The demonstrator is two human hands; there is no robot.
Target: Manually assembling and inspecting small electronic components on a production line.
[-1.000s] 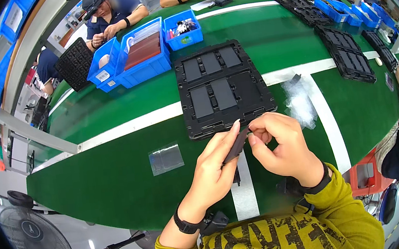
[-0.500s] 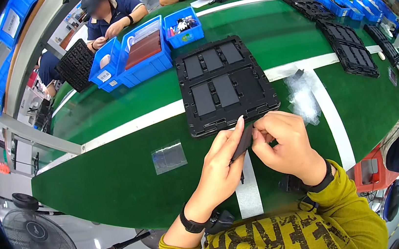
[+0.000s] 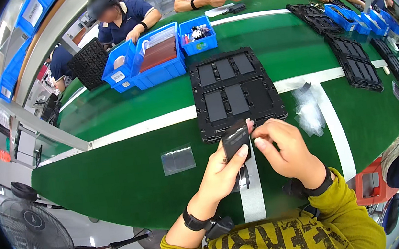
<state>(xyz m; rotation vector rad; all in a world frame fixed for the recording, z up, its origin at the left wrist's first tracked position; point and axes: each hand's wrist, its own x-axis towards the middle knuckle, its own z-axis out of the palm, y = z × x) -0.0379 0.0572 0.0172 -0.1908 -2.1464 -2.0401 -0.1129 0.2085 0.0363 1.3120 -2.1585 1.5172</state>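
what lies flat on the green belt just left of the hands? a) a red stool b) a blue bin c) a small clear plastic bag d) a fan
c: a small clear plastic bag lies flat on the green belt, to the left of the left hand holding the dark flat part.

My left hand covers the lower part of the flat black part in my grip, and my right hand hides its right edge. At the upper right of the frame, the small blue bins hold contents too small to tell.
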